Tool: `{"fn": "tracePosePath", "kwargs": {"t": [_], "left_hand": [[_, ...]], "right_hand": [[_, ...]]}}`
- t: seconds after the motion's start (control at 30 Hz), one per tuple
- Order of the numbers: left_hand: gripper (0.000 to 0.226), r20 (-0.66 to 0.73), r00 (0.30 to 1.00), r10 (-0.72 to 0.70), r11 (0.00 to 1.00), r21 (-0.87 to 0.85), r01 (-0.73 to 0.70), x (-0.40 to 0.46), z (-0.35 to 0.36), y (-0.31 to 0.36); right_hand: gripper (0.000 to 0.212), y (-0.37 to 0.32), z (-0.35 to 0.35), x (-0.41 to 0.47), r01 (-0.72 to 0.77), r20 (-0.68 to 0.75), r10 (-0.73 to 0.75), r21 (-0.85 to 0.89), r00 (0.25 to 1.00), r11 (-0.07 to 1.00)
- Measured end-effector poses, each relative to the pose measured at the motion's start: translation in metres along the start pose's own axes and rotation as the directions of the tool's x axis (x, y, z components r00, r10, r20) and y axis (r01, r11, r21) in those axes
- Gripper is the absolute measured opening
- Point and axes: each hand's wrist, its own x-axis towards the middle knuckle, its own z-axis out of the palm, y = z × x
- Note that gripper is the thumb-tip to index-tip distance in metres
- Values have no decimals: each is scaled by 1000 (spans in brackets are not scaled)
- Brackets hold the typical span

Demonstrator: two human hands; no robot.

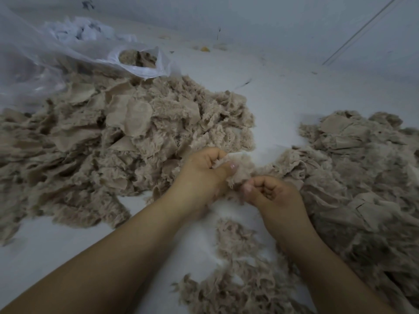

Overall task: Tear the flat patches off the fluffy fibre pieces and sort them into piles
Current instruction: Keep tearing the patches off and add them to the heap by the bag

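I am pinching a small beige fluffy fibre piece [235, 168] between my left hand [204, 175] and right hand [272, 193], fingers clamped on opposite edges for tearing, with sorted beige fibre piles [127, 137] lying on the white tabletop [278, 98] on either side.

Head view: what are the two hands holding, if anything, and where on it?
One fluffy beige fibre piece is held between both. The left hand pinches its upper left edge; the right hand pinches its lower right edge.
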Motion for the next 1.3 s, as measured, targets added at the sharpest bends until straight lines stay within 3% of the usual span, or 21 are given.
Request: {"fn": "tracePosePath", "kwargs": {"t": [0.1, 0.13, 0.2, 0.23, 0.3, 0.33, 0.37, 0.43, 0.47, 0.6, 0.63, 0.73, 0.8, 0.93, 1.0, 1.07, 1.13, 1.3], "left_hand": [[7, -94, 991, 100, 979, -168, -115, 5, -6, 7], [16, -115, 985, 126, 959, -239, -151, 7, -7, 10], [56, -134, 986, 100, 944, -300, -137, 9, -8, 8], [67, -135, 988, 81, 968, -226, -110, 9, -7, 7], [55, -114, 979, 167, 976, 161, -147, 3, -6, 0], [41, -77, 963, 257, 881, 428, -201, 2, -8, -5], [30, 4, 945, 326, 722, 645, -251, -1, -9, -7], [22, 148, 935, 321, 406, 871, -278, -6, -12, -7], [24, 177, 940, 291, 304, 915, -266, -7, -12, -7], [13, 208, 954, 214, 70, 971, -227, -10, -6, -8], [7, 189, 963, 190, 18, 980, -196, -10, -6, -7], [23, 60, 990, 125, -115, 992, -46, -7, -10, -1], [20, 33, 991, 126, -102, 995, -20, -6, -10, 2], [28, 222, 945, 239, 103, 962, -252, -15, 7, 1], [33, 243, 950, 194, 189, 941, -279, -13, 16, 0], [27, 252, 960, 121, 123, 956, -267, -7, 22, -6], [13, 266, 952, 154, 102, 954, -283, -6, 24, -10], [6, 292, 914, 281, 331, 865, -378, -14, 21, -12]], "right_hand": [[19, 2, 0, 0, -41, -67, 43, 26, 997, 999], [19, 3, 0, 0, -42, -76, 44, 26, 996, 999], [17, 4, 1, 0, -46, -85, 48, 31, 995, 998], [16, 3, 2, 0, -44, -93, 47, 38, 995, 998], [16, 4, 1, 0, -44, -109, 48, 40, 993, 998], [18, 5, 1, 0, -48, -113, 52, 43, 992, 998], [19, 5, 2, 0, -54, -117, 59, 47, 991, 997], [23, 5, 2, 1, -74, -135, 82, 68, 987, 995], [23, 5, 2, 1, -84, -144, 97, 92, 985, 992], [17, 6, 2, 1, -90, -145, 106, 116, 984, 989], [18, 7, 2, 1, -88, -138, 100, 90, 985, 992], [20, 8, 2, 1, -98, -126, 101, 33, 987, 995], [21, 8, 2, 1, -110, -129, 114, 38, 985, 993], [25, 7, 2, 3, -111, -169, 121, 68, 978, 992], [25, 6, 1, 3, -118, -190, 127, 61, 973, 991], [24, 4, 1, 3, -135, -210, 147, 74, 966, 988], [21, 3, 1, 3, -157, -219, 175, 96, 960, 983], [17, 1, -1, 6, -215, -240, 253, 174, 937, 961]]}}
